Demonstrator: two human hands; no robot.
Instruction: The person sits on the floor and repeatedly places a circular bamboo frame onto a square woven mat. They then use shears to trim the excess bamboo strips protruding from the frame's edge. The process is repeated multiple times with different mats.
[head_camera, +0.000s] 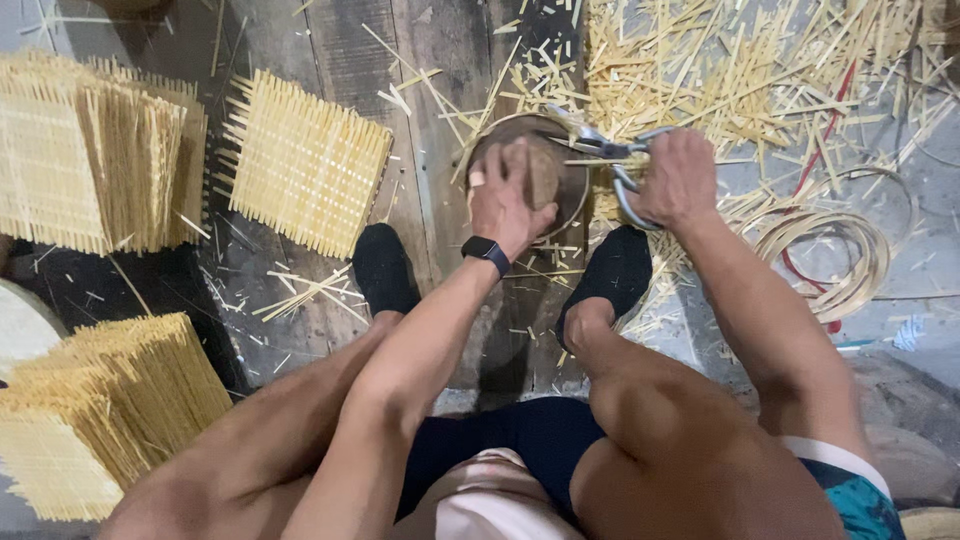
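Observation:
I look down past my knees at a round brown mould with a woven bamboo piece (545, 170) on the floor between my feet. My left hand (508, 200), with a black watch on its wrist, presses down on top of the round piece. My right hand (678, 178) grips the handles of large metal shears (615, 160), whose blades point left along the round piece's far rim. Thin bamboo strips stick out around that rim.
Square woven bamboo mats lie ahead (305, 160), with stacks at the far left (95, 150) and near left (105, 405). Cut bamboo slivers (730, 70) litter the floor at upper right. Coiled bamboo hoops (835, 250) lie right of my right foot (612, 275).

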